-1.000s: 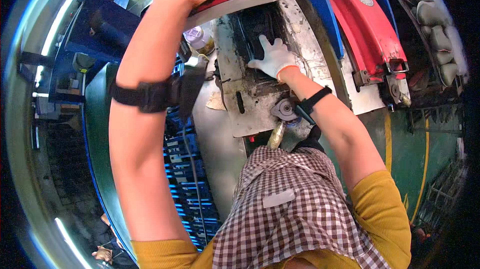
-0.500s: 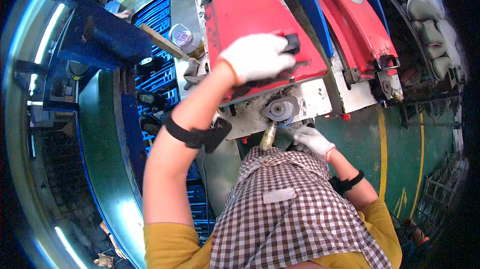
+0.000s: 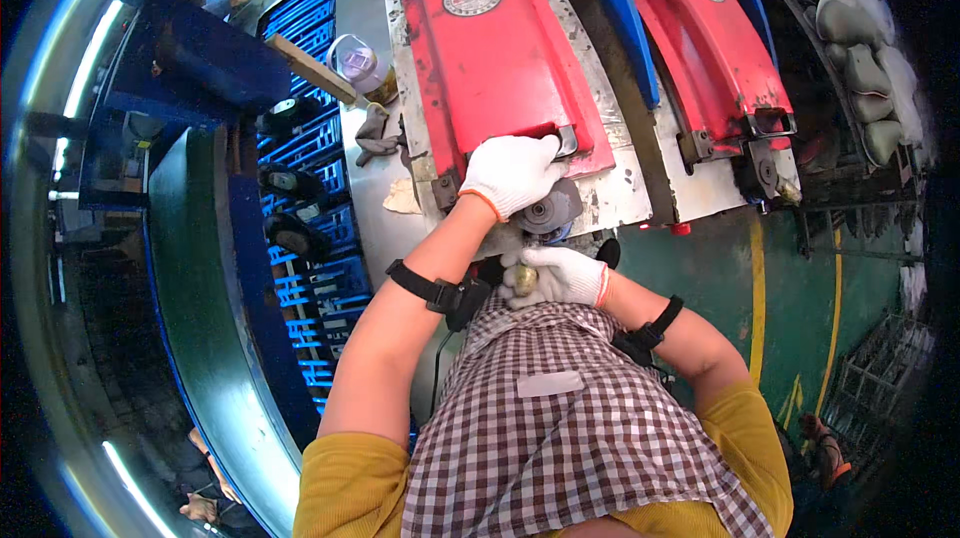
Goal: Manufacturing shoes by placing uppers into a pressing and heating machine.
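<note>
Green floor [image 3: 690, 273] — right knit grip [image 3: 562, 276] tight round brassy knob [image 3: 525, 281], left grip [image 3: 512, 176] at red lid [image 3: 495, 68] — closure unclear.

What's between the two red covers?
Between the left red cover and the right red cover, the head view shows a blue panel and part of a pale plate.
</note>
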The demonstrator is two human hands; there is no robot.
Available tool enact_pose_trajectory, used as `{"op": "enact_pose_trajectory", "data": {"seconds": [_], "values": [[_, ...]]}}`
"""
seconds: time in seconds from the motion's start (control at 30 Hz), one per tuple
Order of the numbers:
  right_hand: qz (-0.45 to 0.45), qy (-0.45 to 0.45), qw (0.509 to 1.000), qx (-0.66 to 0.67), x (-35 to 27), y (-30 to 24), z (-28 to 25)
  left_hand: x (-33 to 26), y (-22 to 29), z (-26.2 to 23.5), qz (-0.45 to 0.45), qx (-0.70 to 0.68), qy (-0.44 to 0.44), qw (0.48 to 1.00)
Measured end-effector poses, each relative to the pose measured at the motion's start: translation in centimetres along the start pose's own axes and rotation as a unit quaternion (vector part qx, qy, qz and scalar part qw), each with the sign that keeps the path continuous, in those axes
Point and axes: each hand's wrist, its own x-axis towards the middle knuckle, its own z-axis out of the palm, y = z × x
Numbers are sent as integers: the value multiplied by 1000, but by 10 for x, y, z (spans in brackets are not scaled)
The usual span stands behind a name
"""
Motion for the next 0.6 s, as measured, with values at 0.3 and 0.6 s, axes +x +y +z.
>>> {"op": "enact_pose_trajectory", "data": {"seconds": [0.3,0.6], "values": [[-187,286,908,-244,-149,-72,-3,-11,11,-8,-44,-62,101,992],[-308,713,111,-620,-341,-180,-53,64,124,-16,85,-277,300,909]]}}
